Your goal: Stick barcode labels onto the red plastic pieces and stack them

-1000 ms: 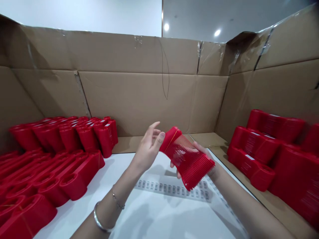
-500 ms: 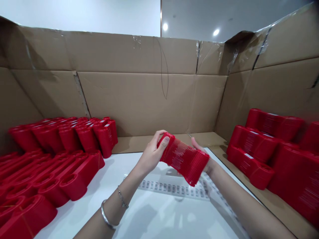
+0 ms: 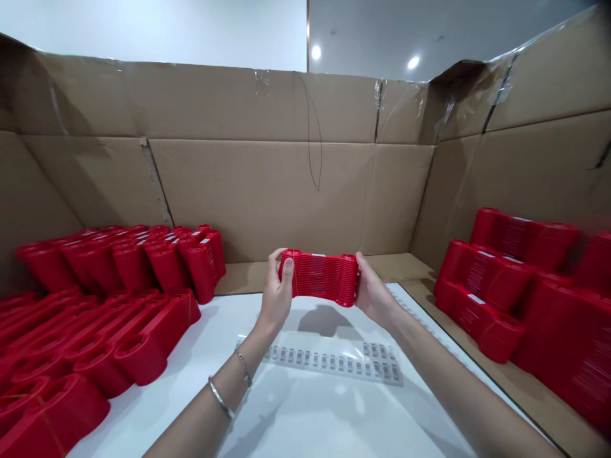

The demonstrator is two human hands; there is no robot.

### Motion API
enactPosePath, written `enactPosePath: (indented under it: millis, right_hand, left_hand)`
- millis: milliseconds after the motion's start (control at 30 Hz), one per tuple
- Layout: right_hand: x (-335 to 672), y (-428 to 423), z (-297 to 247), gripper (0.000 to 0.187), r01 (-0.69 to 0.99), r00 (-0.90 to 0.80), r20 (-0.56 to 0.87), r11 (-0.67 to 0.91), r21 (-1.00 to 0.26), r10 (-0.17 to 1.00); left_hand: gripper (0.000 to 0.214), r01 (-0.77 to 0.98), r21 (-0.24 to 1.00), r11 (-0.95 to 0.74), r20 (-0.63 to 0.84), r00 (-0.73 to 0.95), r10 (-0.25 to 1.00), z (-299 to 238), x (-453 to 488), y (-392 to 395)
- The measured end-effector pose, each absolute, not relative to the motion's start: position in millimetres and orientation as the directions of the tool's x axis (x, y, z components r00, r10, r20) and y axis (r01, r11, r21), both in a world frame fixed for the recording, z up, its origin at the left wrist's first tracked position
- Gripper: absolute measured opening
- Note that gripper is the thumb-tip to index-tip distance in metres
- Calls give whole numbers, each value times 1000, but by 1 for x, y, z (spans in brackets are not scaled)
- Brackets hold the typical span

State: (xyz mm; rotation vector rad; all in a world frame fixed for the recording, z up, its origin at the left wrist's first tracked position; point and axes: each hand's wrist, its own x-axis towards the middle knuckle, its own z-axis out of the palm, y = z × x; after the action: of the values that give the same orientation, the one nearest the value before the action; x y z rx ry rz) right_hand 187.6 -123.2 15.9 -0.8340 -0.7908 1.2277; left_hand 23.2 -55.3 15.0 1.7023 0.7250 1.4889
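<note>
Above the white table, both my hands hold a banded stack of thin red plastic pieces (image 3: pixel 319 278), level, its ribbed side facing me and a small white label on its top edge. My left hand (image 3: pixel 275 291) is closed around the left end, thumb pressed on the front. At the right end, my right hand (image 3: pixel 375 294) grips with the thumb near the top corner; its other fingers are mostly hidden behind the stack. Below the stack lies a clear sheet of small printed labels (image 3: pixel 329 364).
Rows of red stacks (image 3: pixel 153 331) stand and lie at the left. More labelled red stacks (image 3: pixel 482 280) are piled at the right. Cardboard walls (image 3: pixel 267 197) enclose the back and sides of the white table (image 3: pixel 296 420), and a thin dark cord (image 3: pixel 310 159) hangs at the back.
The stack has turned from a tilt to level and moved left and slightly up. My right hand has come left with it, now at its right end. The label sheet shows more fully.
</note>
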Motion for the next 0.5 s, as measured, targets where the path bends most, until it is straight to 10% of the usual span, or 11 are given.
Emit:
enactPosePath:
  millis: [500]
  right_hand:
    - [146,-36,-8,39,-295,205,16,77,-952,979]
  left_hand:
    - [43,76,898,-433,428,69,901,-30,-14,8]
